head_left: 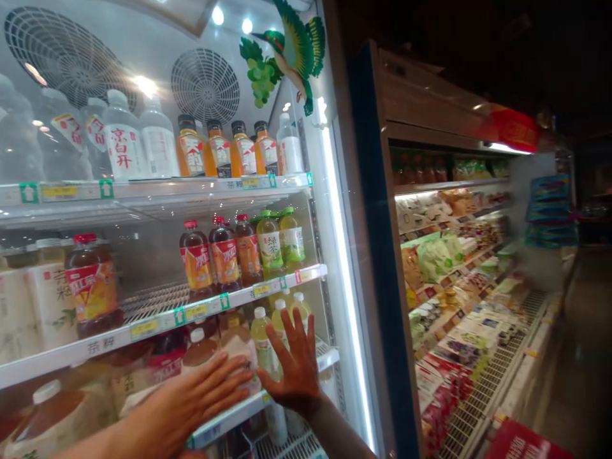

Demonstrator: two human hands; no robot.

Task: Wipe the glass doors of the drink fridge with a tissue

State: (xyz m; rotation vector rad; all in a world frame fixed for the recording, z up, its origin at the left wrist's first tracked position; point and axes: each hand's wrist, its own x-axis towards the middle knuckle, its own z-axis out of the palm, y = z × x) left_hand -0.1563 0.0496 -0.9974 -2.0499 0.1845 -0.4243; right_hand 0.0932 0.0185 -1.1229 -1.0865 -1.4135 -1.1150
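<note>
My left hand (205,390) reaches in from the lower left, flat, fingers stretched out to the right and nothing held. Beside it my right hand (294,366) is raised with its fingers spread, also without anything in it. Both are in front of the lower shelves of a lit drinks cooler; whether either touches the glass, I cannot tell. Nearest the right fingers stand pale yellow-green bottles with white caps (262,338). Behind the left hand are brown-filled bottles (198,347), partly hidden. Red-capped tea bottles (196,258) and green-capped tea bottles (270,239) stand one shelf up.
A kingfisher sticker (291,51) is near the cooler's top right corner. Clear water bottles (122,137) and orange drinks (217,150) line the top shelf. To the right, past a lit vertical frame (342,268), stands an open chilled case with packaged goods (442,258).
</note>
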